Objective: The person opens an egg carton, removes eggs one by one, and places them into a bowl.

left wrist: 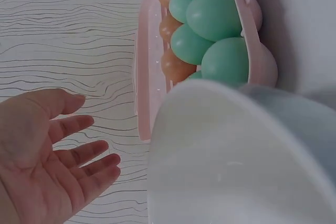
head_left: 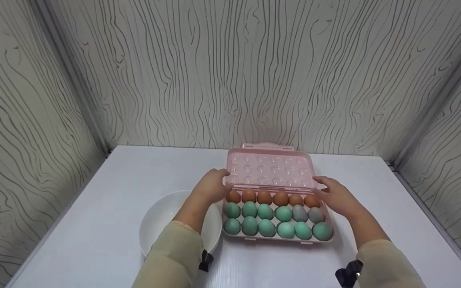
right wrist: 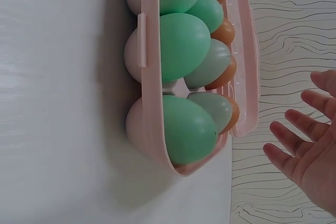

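Note:
A pink egg box sits on the table with its dimpled lid (head_left: 269, 173) tipped back. Its tray (head_left: 274, 241) carries a back row of brown eggs (head_left: 264, 197) and two rows of green and grey-green eggs (head_left: 266, 227). At the lid's left edge, near the hinge, is my left hand (head_left: 211, 187); in the left wrist view its fingers (left wrist: 84, 150) are loosely bent with nothing in them. My right hand (head_left: 336, 196) is at the opposite edge, fingertips near the lid's corner. The right wrist view shows those fingers (right wrist: 302, 124) spread and holding nothing.
Close to the box's left side stands a large white bowl (head_left: 156, 218), partly behind my left forearm. The white table (head_left: 106, 208) backs onto a wood-grain patterned wall (head_left: 198, 80), with similar panels on both sides.

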The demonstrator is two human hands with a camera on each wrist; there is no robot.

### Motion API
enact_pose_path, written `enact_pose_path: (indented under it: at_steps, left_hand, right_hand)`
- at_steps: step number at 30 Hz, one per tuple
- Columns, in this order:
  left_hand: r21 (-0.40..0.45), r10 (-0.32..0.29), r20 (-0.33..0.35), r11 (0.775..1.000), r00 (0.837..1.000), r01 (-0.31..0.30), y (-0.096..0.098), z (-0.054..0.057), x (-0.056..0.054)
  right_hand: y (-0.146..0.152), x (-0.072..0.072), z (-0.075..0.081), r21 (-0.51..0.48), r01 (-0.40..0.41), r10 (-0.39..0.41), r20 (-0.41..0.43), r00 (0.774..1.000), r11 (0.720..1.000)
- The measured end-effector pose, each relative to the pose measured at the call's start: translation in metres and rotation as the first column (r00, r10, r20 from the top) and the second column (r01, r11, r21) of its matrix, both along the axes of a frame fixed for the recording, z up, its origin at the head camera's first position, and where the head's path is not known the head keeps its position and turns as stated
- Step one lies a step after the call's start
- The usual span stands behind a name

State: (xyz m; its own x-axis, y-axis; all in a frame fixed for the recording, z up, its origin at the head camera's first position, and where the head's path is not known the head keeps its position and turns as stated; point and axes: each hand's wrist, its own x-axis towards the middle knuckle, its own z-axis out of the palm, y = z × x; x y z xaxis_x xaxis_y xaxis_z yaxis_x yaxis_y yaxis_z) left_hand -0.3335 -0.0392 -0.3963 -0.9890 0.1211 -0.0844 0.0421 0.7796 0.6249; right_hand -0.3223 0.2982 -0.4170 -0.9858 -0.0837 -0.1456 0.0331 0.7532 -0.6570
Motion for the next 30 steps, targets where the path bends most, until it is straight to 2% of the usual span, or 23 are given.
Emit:
enact_pose_path:
  at_steps: [5, 13, 17, 22, 30]
  left_hand:
    - [0.046, 0.029, -0.018, 0.999, 0.999, -0.028, -0.001, 0.004, 0.009]
    - [0.170, 0.029, -0.056, 0.985, 0.998, -0.019, -0.008, 0.010, 0.024]
    - [0.273, 0.037, -0.079, 0.962, 0.996, -0.014, -0.013, 0.011, 0.035]
    - [0.370, 0.028, -0.114, 0.929, 0.993, 0.016, -0.017, 0.012, 0.046]
    - [0.473, 0.018, -0.128, 0.880, 0.992, 0.045, -0.020, 0.005, 0.056]
  right_hand:
    - [0.002, -0.001, -0.006, 0.013, 0.006, -0.006, -0.013, 1.000, 1.000]
    - [0.001, 0.000, -0.013, -0.002, 0.049, -0.049, -0.006, 0.999, 0.999]
    - [-0.002, 0.007, -0.010, -0.029, 0.068, -0.070, -0.047, 0.996, 0.997]
    - [-0.007, 0.019, -0.003, -0.112, 0.096, -0.107, -0.096, 0.990, 0.989]
    - [-0.014, 0.041, 0.004, -0.263, 0.126, -0.155, -0.092, 0.984, 0.956]
